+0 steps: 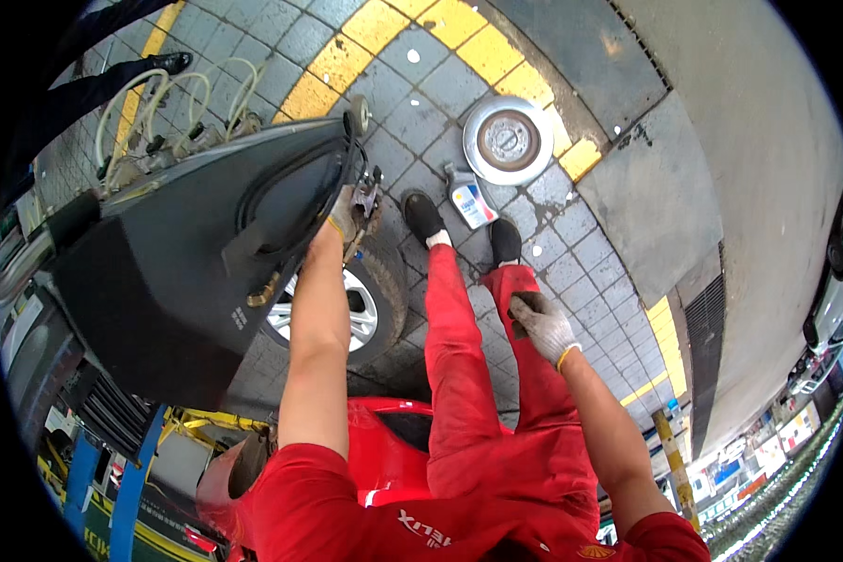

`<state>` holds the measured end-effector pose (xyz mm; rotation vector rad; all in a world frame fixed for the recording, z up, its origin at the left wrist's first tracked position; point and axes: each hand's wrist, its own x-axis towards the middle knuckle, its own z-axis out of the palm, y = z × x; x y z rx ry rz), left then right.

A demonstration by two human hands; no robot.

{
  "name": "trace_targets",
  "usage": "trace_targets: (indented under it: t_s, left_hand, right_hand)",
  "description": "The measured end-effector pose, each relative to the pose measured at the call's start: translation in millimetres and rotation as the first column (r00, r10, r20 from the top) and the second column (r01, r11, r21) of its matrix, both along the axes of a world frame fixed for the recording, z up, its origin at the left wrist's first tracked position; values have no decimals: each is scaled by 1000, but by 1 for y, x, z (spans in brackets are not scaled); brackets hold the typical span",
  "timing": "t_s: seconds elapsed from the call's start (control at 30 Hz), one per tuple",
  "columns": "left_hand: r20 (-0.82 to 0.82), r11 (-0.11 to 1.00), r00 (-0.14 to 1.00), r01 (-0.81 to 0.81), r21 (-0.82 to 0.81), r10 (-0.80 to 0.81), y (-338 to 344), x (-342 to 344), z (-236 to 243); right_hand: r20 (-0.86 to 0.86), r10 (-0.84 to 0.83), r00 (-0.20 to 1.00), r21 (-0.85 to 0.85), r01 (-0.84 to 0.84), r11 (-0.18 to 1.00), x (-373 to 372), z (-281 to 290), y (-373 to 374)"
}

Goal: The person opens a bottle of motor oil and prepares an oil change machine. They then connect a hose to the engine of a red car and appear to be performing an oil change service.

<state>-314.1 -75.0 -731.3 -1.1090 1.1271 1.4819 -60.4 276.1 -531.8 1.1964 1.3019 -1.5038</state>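
Observation:
My left hand [343, 214], in a light work glove, reaches to the edge of a large black panel [159, 272]. It closes beside a silvery metal piece [367, 194] and black hoses [258, 192]; its fingers are partly hidden, so what they grip is unclear. Just below lies a car wheel [379, 300] with a silver rim, partly covered by the panel and my arm. My right hand [541, 326], in a grey-white glove with dark fingers, hangs over my right thigh. Its fingers curl inward, with nothing visible in them.
Near my feet, a grey bottle [471, 199] and a round metal brake disc [509, 140] rest on the tiles. Clear tubes [197, 84] stand behind the panel. Another person's dark shoe [170, 63] shows at upper left. A red object [384, 459] is beside my legs; a drain grate [704, 318] runs at right.

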Motion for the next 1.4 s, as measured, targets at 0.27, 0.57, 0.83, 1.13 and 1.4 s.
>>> trace_targets:
  t_s: [0.27, 0.57, 0.83, 1.13, 1.4]
  left_hand:
    - [60, 956, 992, 91, 278, -112, 53, 4, -69]
    - [24, 957, 997, 66, 281, -76, 98, -7, -8]
    - [128, 890, 992, -72, 451, 16, 38, 84, 183]
    - [233, 914, 969, -163, 372, 78, -44, 177, 435]
    - [45, 872, 972, -227, 434, 231, -79, 209, 518]
  right_hand:
    - [1, 20, 1000, 26, -20, 999, -15, -4, -7]
    - [78, 68, 995, 63, -73, 995, 25, -10, -8]
    - [-276, 160, 948, 276, -81, 958, -109, 54, -6]
    - [-544, 708, 450, 321, -668, 671, -251, 148, -166]
    - [-535, 325, 780, -131, -456, 880, -276, 214, -244]
